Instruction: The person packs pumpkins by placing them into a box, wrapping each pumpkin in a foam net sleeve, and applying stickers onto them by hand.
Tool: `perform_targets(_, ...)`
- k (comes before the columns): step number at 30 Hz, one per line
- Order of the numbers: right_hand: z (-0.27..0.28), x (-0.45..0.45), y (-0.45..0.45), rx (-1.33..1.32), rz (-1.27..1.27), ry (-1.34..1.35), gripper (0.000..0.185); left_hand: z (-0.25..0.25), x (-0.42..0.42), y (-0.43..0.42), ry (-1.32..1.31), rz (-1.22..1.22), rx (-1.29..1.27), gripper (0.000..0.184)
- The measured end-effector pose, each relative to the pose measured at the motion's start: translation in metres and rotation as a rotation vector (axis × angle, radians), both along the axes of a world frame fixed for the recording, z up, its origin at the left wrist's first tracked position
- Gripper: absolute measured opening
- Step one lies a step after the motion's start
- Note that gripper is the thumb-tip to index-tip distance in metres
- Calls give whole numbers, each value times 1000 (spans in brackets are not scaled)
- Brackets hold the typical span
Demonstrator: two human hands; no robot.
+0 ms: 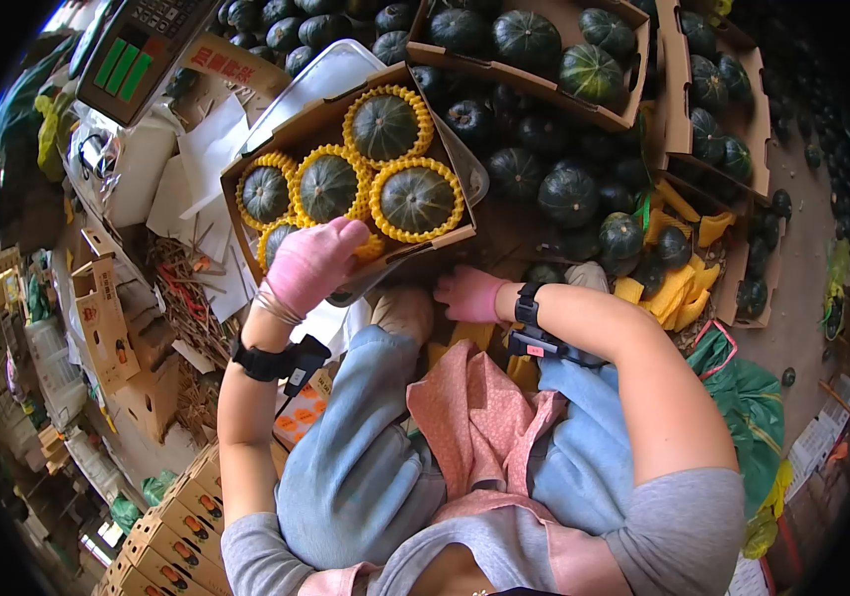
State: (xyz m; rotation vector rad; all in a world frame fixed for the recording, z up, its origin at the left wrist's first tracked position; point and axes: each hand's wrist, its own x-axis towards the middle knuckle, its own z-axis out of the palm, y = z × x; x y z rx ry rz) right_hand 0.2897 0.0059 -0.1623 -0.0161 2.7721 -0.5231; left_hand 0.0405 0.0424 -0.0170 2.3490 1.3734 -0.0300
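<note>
My left hand (317,260), in a pink glove, reaches over the near edge of an open cardboard box (238,233). Its fingers bend down onto a squash in a yellow foam net (370,248), mostly hidden under the hand. Around it in the box sit several dark green squashes (417,200), each ringed by such a net. My right hand (471,294), also pink-gloved, is low in front of the box, above my knees. Its fingers are curled, and whatever they hold is hidden. Black straps with small devices are on both wrists.
A scale display (125,70) stands at upper left. Loose squashes (569,194) and another filled carton (633,99) lie beyond. Yellow foam nets (678,293) are heaped on the right, near a green bag (738,382). Stacked printed cartons (171,526) stand at lower left.
</note>
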Motion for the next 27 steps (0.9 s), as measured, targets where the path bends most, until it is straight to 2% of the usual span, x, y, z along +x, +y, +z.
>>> perform_targets(1, 4, 1, 3, 24, 45, -27, 16, -7, 4, 1, 3, 13, 6, 15)
perform_targets(3, 34, 5, 11, -170, -35, -26, 19, -21, 6, -1, -4, 29, 37, 16)
perform_targets(4, 50, 8, 19, -263, -67, -28, 21, -18, 5, -3, -136, 64, 53, 20)
perform_targets(5, 63, 11, 28, -573, -216, -145, 26, -11, 3, -7, -269, 106, 69, 24)
perform_targets(7, 124, 23, 60, -829, -314, -117, 24, 16, 7, -16, -421, 200, 195, 31)
perform_targets(8, 146, 26, 68, -796, -526, 101, 25, 28, 8, -21, -486, 190, 298, 29)
perform_targets(9, 165, 26, 70, -754, -723, 324, 26, 33, 5, -31, -557, 212, 212, 30)
perform_targets(10, 184, 17, 69, -766, -1042, 463, 24, 43, 8, -35, -546, 171, 176, 35)
perform_targets(11, 187, 9, 69, -820, -1217, 491, 25, 52, 15, -37, -533, 126, 137, 40)
perform_targets(13, 184, -13, 68, -870, -1238, 595, 27, 57, 36, -24, -620, 85, 267, 51)
perform_targets(14, 187, -24, 69, -1055, -1210, 658, 27, 52, 44, -21, -639, 151, 345, 56)
perform_targets(15, 196, -27, 72, -1174, -1170, 605, 29, 46, 46, -21, -643, 214, 406, 54)
perform_targets(17, 185, -31, 72, -1377, -1035, 767, 41, 49, 40, -23, -772, 360, 343, 44)
perform_targets(18, 195, -32, 72, -1483, -955, 711, 60, 51, 33, -24, -910, 371, 207, 34)
perform_targets(19, 201, -37, 71, -1504, -947, 663, 71, 42, 30, -23, -1009, 338, 220, 30)
perform_targets(21, 199, -46, 74, -1328, -952, 682, 72, 39, 28, -22, -1008, 326, 287, 27)
perform_targets(22, 197, -51, 78, -1106, -1056, 630, 65, 26, 30, -23, -971, 369, 413, 26)
perform_targets(23, 197, -56, 81, -1116, -1008, 697, 50, 27, 29, -23, -925, 398, 413, 26)
perform_targets(25, 187, -55, 93, -852, -1029, 723, 39, 35, 24, -26, -936, 614, 249, 26)
perform_targets(27, 186, -63, 92, -831, -1054, 792, 31, 38, 23, -24, -1175, 816, 115, 27)
